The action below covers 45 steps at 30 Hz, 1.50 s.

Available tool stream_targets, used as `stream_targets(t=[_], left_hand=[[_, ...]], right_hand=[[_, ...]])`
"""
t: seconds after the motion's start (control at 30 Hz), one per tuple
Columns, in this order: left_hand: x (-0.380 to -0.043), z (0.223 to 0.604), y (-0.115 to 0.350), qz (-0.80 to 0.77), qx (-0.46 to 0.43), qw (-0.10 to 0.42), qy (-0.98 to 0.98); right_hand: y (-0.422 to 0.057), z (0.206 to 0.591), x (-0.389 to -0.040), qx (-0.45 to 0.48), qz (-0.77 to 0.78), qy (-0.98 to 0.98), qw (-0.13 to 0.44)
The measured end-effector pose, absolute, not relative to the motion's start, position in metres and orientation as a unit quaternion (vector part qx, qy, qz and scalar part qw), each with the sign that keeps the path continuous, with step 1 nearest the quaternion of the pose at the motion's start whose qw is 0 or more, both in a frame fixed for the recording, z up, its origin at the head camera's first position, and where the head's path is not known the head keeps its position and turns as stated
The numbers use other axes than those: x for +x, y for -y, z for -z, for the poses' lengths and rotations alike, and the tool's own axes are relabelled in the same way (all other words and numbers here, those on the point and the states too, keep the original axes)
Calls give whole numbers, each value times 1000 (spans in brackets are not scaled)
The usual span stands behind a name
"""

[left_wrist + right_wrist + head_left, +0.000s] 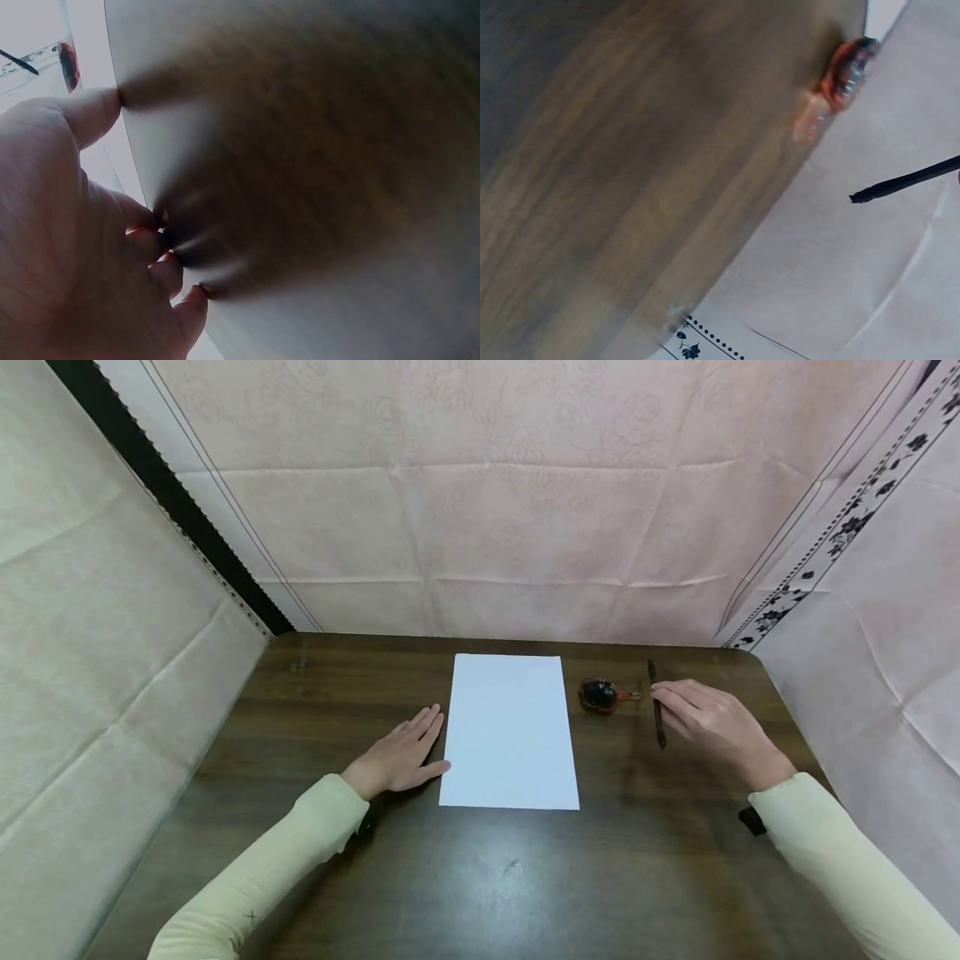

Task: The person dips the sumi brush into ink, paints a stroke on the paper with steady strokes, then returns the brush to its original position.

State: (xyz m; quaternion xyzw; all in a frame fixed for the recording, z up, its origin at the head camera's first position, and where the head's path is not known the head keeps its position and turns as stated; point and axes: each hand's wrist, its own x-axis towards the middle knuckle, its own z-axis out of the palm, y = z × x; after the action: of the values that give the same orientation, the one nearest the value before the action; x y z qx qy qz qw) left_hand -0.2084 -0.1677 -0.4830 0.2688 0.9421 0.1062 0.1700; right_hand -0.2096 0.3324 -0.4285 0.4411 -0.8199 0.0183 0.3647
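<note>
A blank white sheet of paper [506, 735] lies flat on the brown table. My left hand [401, 756] rests at the sheet's left edge, fingers straight, the thumb tip at the border of the paper. In my right hand [708, 722] a slim black stick [660, 728], like a brush or pen, is pinched between thumb and fingers above the table. Its dark end [866, 195] shows in the right wrist view; whether it has bristles I cannot tell. Between paper and right hand sits a small amber, handled dish-like thing [600, 695] with a glossy black middle.
The wooden table [330, 860] has rounded far corners. Pale patterned cloth [487, 552] hangs behind its far edge, and more cloth [885, 635] flanks it on both sides. Light reflects off the tabletop in front of the paper.
</note>
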Motion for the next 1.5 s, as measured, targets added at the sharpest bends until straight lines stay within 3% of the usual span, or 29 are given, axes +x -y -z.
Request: stream_targets(t=[0.2,0.7,0.93,1.27,1.5], left_hand=[[-207,481,166,-113,270,169,-941],[-208,479,164,-91,296,175,-935],[-209,481,163,-88,299,183,-933],[-210,481,162,-76,302,182,-933],[-210,479,161,-76,310,179,-931]], right_hand=[[-332,415,-206,419,-26,816,398],[-324,390,-203,341,-232,819,398],[-319,374,-206,286,-246,826,419],[-316,367,-216,162,-361,845,359],[-322,366,-225,99,-447,842,284]])
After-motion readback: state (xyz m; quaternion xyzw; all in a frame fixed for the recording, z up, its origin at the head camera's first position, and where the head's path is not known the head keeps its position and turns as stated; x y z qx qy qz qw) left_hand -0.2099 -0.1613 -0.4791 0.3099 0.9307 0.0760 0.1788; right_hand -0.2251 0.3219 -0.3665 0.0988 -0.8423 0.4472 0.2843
